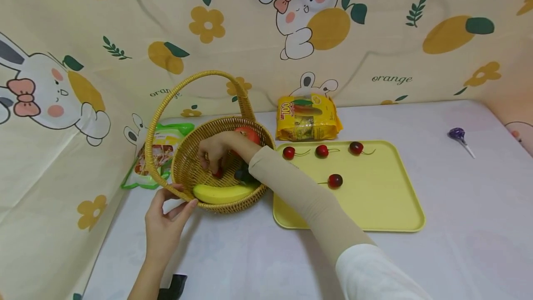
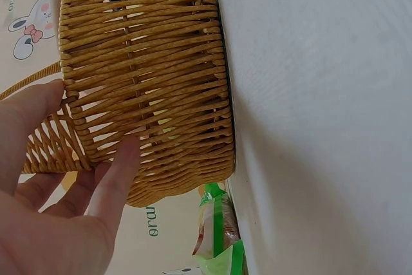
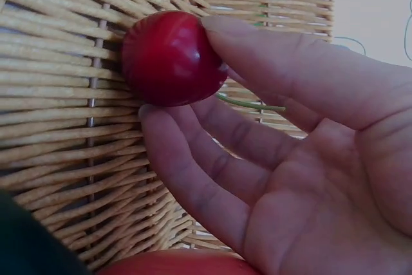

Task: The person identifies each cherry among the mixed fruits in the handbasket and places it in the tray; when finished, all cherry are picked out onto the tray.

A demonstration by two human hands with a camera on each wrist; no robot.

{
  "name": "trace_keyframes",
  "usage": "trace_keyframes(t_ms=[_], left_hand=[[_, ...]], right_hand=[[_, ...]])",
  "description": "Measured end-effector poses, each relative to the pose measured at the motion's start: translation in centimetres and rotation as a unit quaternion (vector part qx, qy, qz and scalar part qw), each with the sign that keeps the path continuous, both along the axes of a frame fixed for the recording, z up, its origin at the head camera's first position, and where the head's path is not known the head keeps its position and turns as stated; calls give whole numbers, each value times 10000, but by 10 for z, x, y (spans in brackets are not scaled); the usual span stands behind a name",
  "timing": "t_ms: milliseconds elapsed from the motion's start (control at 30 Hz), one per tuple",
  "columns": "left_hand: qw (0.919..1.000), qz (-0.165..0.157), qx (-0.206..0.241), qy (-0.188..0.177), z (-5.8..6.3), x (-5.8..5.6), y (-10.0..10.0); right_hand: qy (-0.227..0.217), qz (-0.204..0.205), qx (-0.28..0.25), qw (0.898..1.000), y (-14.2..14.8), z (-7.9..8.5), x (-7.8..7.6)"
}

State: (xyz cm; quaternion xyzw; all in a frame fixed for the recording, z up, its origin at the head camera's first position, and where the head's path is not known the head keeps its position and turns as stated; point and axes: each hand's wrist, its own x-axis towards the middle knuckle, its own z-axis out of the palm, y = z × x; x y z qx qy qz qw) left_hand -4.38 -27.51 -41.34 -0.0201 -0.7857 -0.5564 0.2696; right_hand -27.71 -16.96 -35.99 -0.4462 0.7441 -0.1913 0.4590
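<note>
A woven basket [image 1: 189, 165] with a tall arched handle stands left of centre. My left hand [image 1: 166, 219] holds its near-left rim by the foot of the handle; in the left wrist view its fingers [image 2: 119, 181] lie against the weave. Inside the basket, my right hand [image 1: 218, 147] pinches a red cherry [image 3: 170, 59] between thumb and fingers, close to the woven surface. The cherry's green stem points toward the palm. Also in the basket are a yellow banana [image 1: 222, 194], a round red fruit [image 1: 249, 134] and a dark item [image 1: 243, 175], partly hidden by the right arm.
Right of the basket lies a yellow tray [image 1: 374, 207] with several cherries [image 1: 322, 151], partly beneath the right arm. Behind it is a yellow package [image 1: 308, 119]. A green-edged bag [image 1: 160, 149] leans behind the basket, and a purple lollipop [image 1: 456, 133] lies far right.
</note>
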Motion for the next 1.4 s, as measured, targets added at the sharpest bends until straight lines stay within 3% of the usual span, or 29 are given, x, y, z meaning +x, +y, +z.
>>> trace_keyframes(t_ms=[167, 300, 467, 667, 767, 867, 1000, 1067, 1233, 1400], left_hand=[[10000, -4, -81, 25, 0, -1, 1], [10000, 7, -98, -14, -1, -1, 0], [9999, 34, -99, -103, 0, 0, 0], [9998, 45, -134, -106, 0, 0, 1], [9999, 35, -87, -40, -1, -1, 2], [10000, 56, -72, -27, -1, -1, 2], [10000, 72, -45, -51, 1, 0, 4], [9999, 68, -46, -80, 2, 1, 4], [9997, 79, -50, -232, 3, 1, 4], [9994, 116, -126, -296, 3, 1, 2]], right_hand=[[-115, 19, -149, 9998, 4, 2, -2], [-466, -126, -458, 9978, 7, 6, -3], [-466, 98, -1282, 9906, 14, 18, -1], [-233, 267, -2765, 9604, 57, 45, 6], [-181, -197, -3378, 9408, 99, 58, 10], [-143, -1078, -3552, 9285, 151, 65, 15], [231, -2049, -3465, 9151, 221, 57, 20], [490, -2318, -3354, 9118, 253, 45, 23], [1053, -2785, -2703, 9156, 319, 14, 40], [1504, -2893, -2230, 9187, 351, -7, 62]])
